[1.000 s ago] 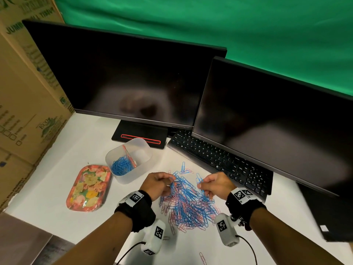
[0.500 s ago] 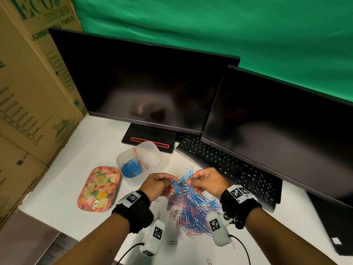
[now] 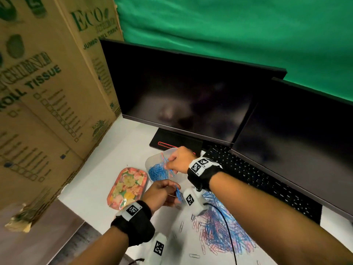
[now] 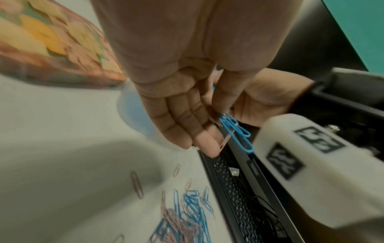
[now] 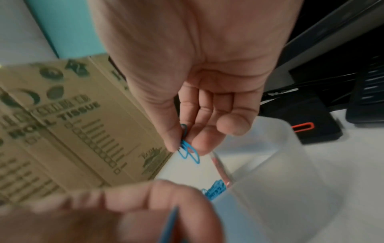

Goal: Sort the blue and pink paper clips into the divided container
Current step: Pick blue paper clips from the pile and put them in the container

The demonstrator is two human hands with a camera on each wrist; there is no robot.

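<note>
Head: right hand (image 3: pixel 178 159) pinches blue wire paper clips (image 3: pixel 169 165) over the translucent plastic divided container (image 3: pixel 150 162) (blue side).
Left wrist: left hand (image 4: pixel 187 105) pinches more blue clips (image 4: pixel 234 129).
Right wrist: drop step; next, release into blue compartment.

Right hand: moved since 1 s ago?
Yes. The right hand, pinching blue paper clips, left the mixed clip pile and now sits over the translucent plastic divided container, toward the floral tray.
</note>
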